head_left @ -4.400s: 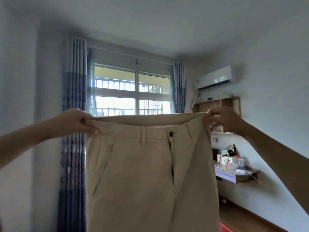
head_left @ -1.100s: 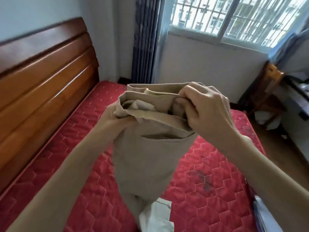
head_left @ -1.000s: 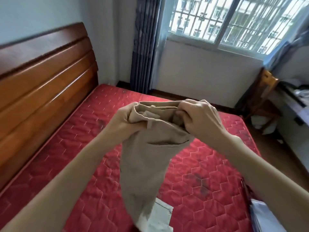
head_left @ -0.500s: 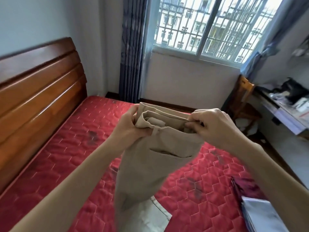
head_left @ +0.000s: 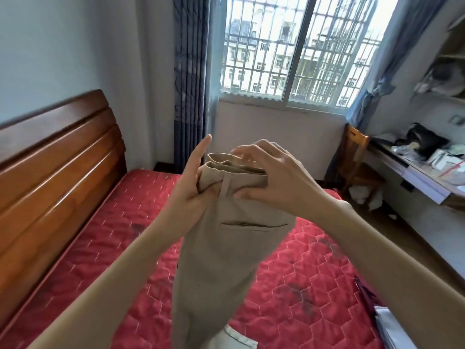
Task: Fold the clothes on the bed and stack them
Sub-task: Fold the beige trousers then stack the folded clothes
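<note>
1 pair of beige woven trousers [head_left: 226, 248], folded lengthwise, hanging vertically, waistband up, left hand [head_left: 191, 192] and right hand [head_left: 271, 182] pinching waistband, over red quilted mattress [head_left: 314, 285].

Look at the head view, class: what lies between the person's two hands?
The folded waistband of the beige trousers lies between the left hand and the right hand, gripped from both sides above the red mattress. The head view shows it.
</note>
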